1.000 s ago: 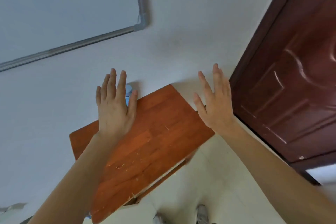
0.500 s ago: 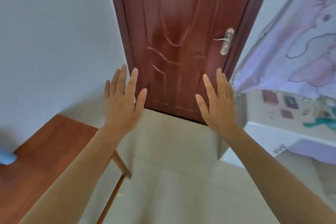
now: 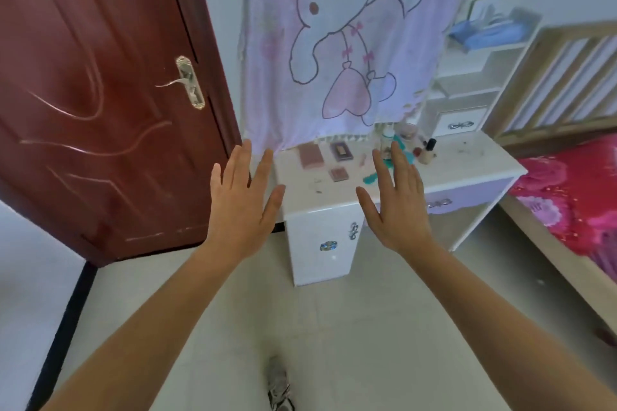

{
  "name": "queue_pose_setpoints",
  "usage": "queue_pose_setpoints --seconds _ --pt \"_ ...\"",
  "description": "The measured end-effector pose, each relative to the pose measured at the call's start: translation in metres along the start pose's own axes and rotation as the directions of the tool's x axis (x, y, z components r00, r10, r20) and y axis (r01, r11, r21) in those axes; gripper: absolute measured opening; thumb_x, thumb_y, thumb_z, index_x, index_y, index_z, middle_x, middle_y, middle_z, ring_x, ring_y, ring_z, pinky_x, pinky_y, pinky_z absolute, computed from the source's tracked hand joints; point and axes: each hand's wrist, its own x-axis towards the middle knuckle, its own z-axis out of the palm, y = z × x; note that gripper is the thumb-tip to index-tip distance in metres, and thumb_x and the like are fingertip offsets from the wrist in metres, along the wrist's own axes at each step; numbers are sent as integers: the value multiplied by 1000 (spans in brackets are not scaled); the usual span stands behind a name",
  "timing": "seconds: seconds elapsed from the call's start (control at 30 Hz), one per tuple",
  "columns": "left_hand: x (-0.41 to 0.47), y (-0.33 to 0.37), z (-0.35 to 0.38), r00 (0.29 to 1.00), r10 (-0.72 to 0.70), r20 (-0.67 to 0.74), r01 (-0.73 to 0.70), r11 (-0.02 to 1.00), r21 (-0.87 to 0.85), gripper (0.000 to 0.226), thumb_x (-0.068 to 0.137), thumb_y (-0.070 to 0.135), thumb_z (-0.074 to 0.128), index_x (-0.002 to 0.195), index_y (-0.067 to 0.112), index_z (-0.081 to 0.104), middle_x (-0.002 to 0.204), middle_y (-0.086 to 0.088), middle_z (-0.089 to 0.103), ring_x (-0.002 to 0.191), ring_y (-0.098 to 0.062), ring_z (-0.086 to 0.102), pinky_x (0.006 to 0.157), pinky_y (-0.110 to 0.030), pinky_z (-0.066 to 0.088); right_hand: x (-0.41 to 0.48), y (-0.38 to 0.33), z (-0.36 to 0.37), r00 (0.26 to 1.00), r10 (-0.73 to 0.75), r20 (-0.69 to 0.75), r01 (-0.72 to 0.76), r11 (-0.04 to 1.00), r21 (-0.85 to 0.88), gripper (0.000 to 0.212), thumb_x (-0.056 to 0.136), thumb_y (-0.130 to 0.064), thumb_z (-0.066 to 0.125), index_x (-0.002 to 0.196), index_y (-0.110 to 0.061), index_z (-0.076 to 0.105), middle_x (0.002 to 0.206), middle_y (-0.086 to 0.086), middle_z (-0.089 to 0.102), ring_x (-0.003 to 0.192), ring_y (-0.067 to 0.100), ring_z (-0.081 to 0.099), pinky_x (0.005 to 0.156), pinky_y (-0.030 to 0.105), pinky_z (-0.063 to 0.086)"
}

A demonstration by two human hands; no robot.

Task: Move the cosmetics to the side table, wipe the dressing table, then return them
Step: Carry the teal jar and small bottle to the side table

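The white dressing table (image 3: 467, 160) stands ahead, under a hanging pink cartoon cloth (image 3: 337, 40). On its top lie cosmetics: a pink palette (image 3: 311, 156), a dark compact (image 3: 341, 151), a small reddish compact (image 3: 338, 174), a teal item (image 3: 370, 178), and small bottles (image 3: 428, 152) at the back. My left hand (image 3: 242, 207) and my right hand (image 3: 397, 207) are raised in front of me with straight fingers and hold nothing. Both hover short of the table's front edge.
A dark red door (image 3: 100, 93) with a metal handle (image 3: 188, 83) is at the left. A bed with a red floral cover (image 3: 574, 203) and a wooden slatted headboard (image 3: 564, 77) sits on the right. White shelves (image 3: 474, 77) rise behind the table. My shoe (image 3: 278, 384) is on the pale tiled floor.
The view has swung right, from the wooden side table past the door to the dressing table. Both hands stay raised, open and without anything in them.
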Motion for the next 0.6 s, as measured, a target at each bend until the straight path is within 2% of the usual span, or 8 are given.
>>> queue_pose_setpoints --seconds 0.17,0.33,0.47,0.53,0.6 --pt "70 10 75 993 93 79 -89 995 -54 62 100 49 27 150 13 32 160 -18 17 147 -34 19 112 -61 23 26 63 39 989 90 116 -84 995 -53 67 100 -44 43 156 -13 22 163 18 11 149 36 18 117 53 23" --pt "149 12 139 977 117 181 -98 989 -112 60 99 45 31 146 8 37 159 -20 17 145 -37 23 110 -60 26 75 123 63 957 196 213 -166 975 -148 69 100 -41 48 156 -13 19 163 18 11 147 38 22 112 56 33" --pt "203 22 183 934 199 296 -165 977 -137 65 99 49 23 150 10 28 161 -18 12 146 -35 20 113 -58 24 95 166 70 909 335 248 -283 933 -223 76 98 -43 49 158 -19 9 164 15 3 147 36 21 116 52 29" --pt "228 34 201 905 241 350 -199 968 -153 68 98 51 19 153 12 24 161 -18 11 146 -35 19 114 -55 21 95 191 72 861 427 275 -365 897 -249 78 99 -46 47 158 -22 1 164 13 -2 149 35 18 117 51 26" --pt "253 52 220 888 275 368 -224 959 -176 69 97 52 20 152 11 25 160 -20 14 146 -36 20 113 -56 24 93 221 73 816 492 303 -427 867 -257 80 99 -48 45 157 -26 -4 165 11 -6 149 35 17 118 52 27"
